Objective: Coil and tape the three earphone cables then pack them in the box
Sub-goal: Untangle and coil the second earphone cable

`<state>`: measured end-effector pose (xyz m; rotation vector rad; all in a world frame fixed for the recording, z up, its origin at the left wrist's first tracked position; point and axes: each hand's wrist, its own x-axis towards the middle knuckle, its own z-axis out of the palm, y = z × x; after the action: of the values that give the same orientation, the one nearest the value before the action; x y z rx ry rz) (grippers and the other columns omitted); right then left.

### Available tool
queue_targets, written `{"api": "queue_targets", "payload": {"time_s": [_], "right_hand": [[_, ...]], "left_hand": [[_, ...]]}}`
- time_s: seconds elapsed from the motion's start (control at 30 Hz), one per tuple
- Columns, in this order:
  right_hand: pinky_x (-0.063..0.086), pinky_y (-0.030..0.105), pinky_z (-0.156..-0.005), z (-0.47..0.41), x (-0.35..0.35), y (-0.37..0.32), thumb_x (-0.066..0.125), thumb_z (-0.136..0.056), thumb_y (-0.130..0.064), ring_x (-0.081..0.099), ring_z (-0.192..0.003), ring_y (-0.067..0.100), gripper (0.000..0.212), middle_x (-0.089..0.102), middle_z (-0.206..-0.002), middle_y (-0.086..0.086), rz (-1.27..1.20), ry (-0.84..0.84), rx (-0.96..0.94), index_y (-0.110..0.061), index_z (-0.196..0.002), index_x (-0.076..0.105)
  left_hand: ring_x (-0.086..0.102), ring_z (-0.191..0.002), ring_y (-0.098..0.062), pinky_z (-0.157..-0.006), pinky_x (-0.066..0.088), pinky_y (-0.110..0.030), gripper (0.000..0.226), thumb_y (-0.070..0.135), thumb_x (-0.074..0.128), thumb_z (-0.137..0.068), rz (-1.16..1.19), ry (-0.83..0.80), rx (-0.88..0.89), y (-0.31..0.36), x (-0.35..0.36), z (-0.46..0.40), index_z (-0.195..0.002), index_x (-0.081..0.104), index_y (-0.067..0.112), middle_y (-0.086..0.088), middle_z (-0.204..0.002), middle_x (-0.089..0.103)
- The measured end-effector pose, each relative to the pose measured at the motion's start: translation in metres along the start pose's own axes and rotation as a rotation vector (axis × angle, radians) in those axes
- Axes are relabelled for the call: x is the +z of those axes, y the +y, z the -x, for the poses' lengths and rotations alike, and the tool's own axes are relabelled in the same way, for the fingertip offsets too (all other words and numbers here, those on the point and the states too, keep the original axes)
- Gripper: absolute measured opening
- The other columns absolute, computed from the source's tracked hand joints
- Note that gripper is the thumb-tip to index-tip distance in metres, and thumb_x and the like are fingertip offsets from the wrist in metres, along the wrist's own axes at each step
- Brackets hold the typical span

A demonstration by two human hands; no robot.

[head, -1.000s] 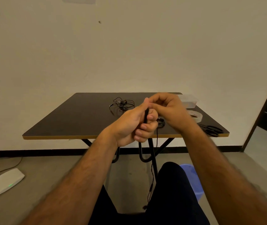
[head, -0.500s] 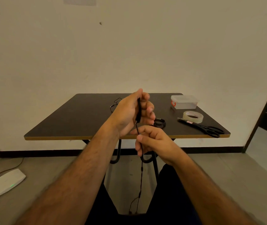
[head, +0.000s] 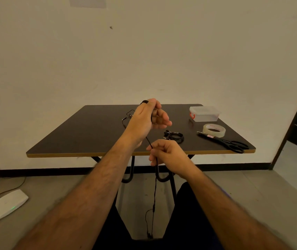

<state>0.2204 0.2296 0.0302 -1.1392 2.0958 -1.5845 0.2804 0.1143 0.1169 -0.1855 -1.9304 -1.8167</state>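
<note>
My left hand (head: 146, 120) is raised over the dark table (head: 90, 134) and holds black cable loops wound round its fingers. From it a black earphone cable (head: 154, 192) runs down through my right hand (head: 167, 153), which pinches it just below the table's front edge; the rest hangs toward the floor between my knees. A coiled black earphone bundle (head: 174, 137) lies on the table near the front. A loose, tangled earphone cable (head: 127, 117) lies behind my left hand, partly hidden. The clear plastic box (head: 204, 113) with an orange clasp stands at the back right, lid on.
A roll of clear tape (head: 214, 130) and black scissors (head: 234, 144) lie at the table's right front. A white router (head: 7, 204) with a cable sits on the floor at left. A dark doorway is at the far right.
My right hand dropped from beside the left hand to below the table edge, sliding down the cable. My left hand rose and turned, with the cable now looped over its fingers.
</note>
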Motion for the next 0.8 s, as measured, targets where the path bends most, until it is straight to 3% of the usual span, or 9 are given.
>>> {"api": "queue_targets", "payload": {"time_s": [0.17, 0.3, 0.4, 0.53, 0.67, 0.73, 0.8], "right_hand": [[0.057, 0.029, -0.068, -0.017, 0.004, -0.005, 0.053, -0.099, -0.01, 0.064, -0.062, 0.009, 0.018, 0.069, -0.076, 0.003, 0.04, 0.204, -0.063, -0.019, -0.097, 0.068], [0.053, 0.024, -0.059, -0.013, -0.002, -0.022, 0.054, -0.099, -0.013, 0.059, -0.059, 0.0, 0.017, 0.066, -0.068, -0.008, 0.181, 0.051, -0.113, -0.021, -0.102, 0.069], [0.048, 0.016, -0.062, -0.003, -0.014, -0.034, 0.057, -0.098, -0.015, 0.057, -0.059, -0.003, 0.018, 0.06, -0.057, -0.016, 0.219, 0.026, -0.165, -0.019, -0.11, 0.068], [0.051, 0.021, -0.065, 0.008, -0.032, -0.049, 0.057, -0.098, -0.021, 0.055, -0.055, -0.001, 0.019, 0.055, -0.053, -0.013, 0.354, -0.027, -0.134, -0.022, -0.114, 0.067], [0.055, 0.024, -0.066, 0.018, -0.047, -0.068, 0.059, -0.097, -0.019, 0.064, -0.054, 0.006, 0.009, 0.062, -0.054, -0.009, 0.427, -0.1, -0.096, -0.024, -0.101, 0.065], [0.052, 0.021, -0.059, 0.018, -0.054, -0.076, 0.061, -0.095, -0.017, 0.062, -0.054, 0.004, 0.008, 0.063, -0.056, -0.01, 0.453, -0.062, -0.117, -0.022, -0.097, 0.066], [0.05, 0.025, -0.059, 0.015, -0.06, -0.081, 0.063, -0.093, -0.017, 0.059, -0.057, 0.002, 0.008, 0.063, -0.062, -0.01, 0.562, 0.026, -0.218, -0.021, -0.093, 0.07]], "left_hand": [[0.071, -0.077, -0.028, -0.076, 0.056, -0.041, 0.036, 0.026, 0.022, -0.109, -0.008, 0.028, 0.033, 0.003, -0.005, -0.011, -0.086, 0.047, 0.014, -0.004, -0.072, 0.068], [0.071, -0.076, -0.026, -0.073, 0.056, -0.039, 0.036, 0.026, 0.022, -0.109, -0.021, 0.031, 0.049, 0.006, -0.01, -0.015, -0.086, 0.047, 0.014, -0.004, -0.073, 0.069], [0.071, -0.073, -0.024, -0.073, 0.056, -0.04, 0.035, 0.027, 0.023, -0.109, -0.005, 0.034, 0.024, 0.01, -0.02, -0.021, -0.087, 0.046, 0.014, -0.004, -0.073, 0.068], [0.07, -0.071, -0.026, -0.073, 0.058, -0.042, 0.034, 0.03, 0.025, -0.109, 0.003, -0.042, -0.033, 0.013, -0.023, -0.022, -0.089, 0.047, 0.013, -0.006, -0.073, 0.068], [0.07, -0.073, -0.027, -0.072, 0.057, -0.038, 0.034, 0.031, 0.027, -0.109, -0.215, -0.115, -0.072, 0.015, -0.02, -0.018, -0.091, 0.048, 0.01, -0.009, -0.077, 0.069], [0.069, -0.07, -0.022, -0.072, 0.055, -0.037, 0.035, 0.032, 0.028, -0.108, -0.347, -0.161, -0.098, 0.013, -0.019, -0.015, -0.092, 0.05, 0.009, -0.01, -0.08, 0.069], [0.065, -0.063, -0.017, -0.064, 0.051, -0.035, 0.039, 0.036, 0.027, -0.108, -0.468, -0.226, -0.131, 0.011, -0.016, -0.011, -0.094, 0.052, 0.01, -0.007, -0.079, 0.067]]}}
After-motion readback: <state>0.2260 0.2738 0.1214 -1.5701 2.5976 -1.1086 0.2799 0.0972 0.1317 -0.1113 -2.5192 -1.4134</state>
